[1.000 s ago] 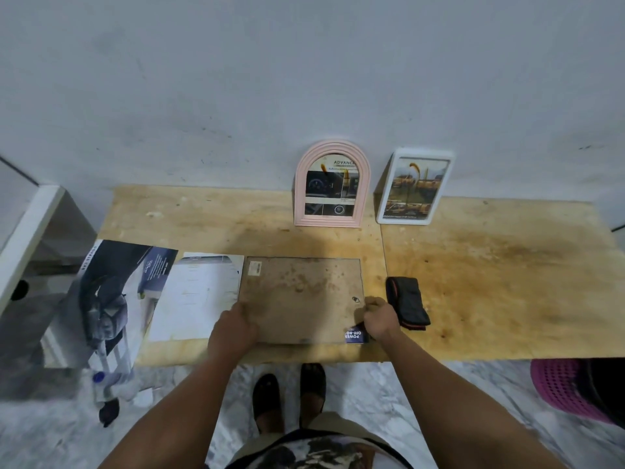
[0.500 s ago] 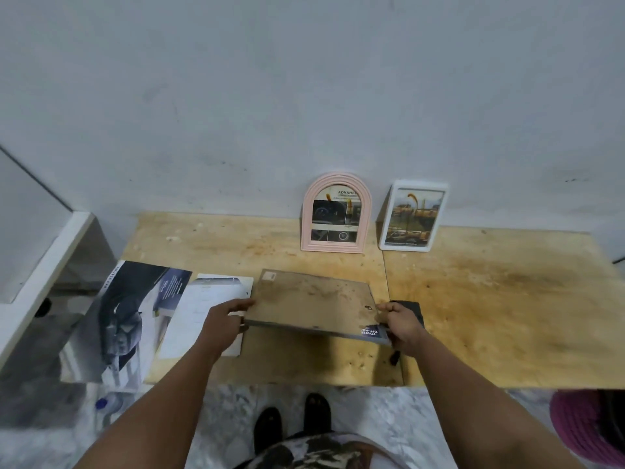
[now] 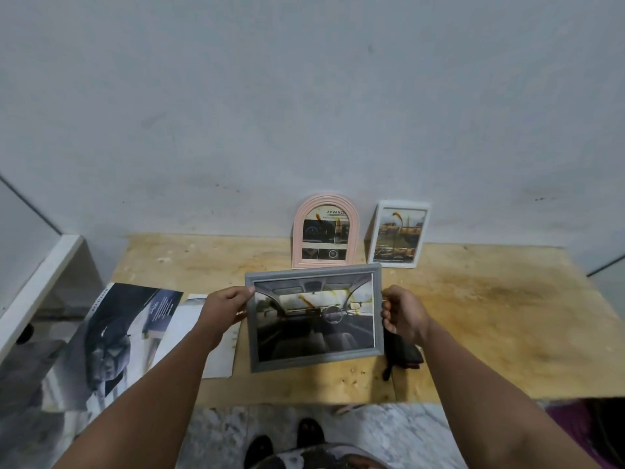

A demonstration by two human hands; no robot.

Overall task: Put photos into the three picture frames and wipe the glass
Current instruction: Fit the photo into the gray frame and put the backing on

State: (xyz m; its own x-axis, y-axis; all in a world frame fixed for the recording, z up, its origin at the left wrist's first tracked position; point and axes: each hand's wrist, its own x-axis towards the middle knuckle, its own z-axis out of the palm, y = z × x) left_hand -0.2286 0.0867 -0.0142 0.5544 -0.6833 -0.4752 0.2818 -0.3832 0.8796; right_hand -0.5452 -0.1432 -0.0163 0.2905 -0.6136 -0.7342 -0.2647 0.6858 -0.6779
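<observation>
Third frame held up face-out, photo in, glass not yet wiped.

Plywood table [image 3: 490,316] spreads under both hands. Car brochure [image 3: 111,336] and loose white sheets [image 3: 199,336] lie left of the left hand. Grey landscape frame [image 3: 314,316], car-interior photo showing, is held between the hands above the table, tilted toward the person. Beyond it, pink arched frame [image 3: 325,231] and white frame [image 3: 398,233] lean on the wall, both filled. Left hand [image 3: 225,308] pinches the frame's left edge; right hand [image 3: 404,314] grips the right edge. Dark folded cloth [image 3: 404,355] lies just under the right hand. Judgement: keep one hand steadying an edge, free the right for the cloth, wipe lightly, fingers off the glass.
</observation>
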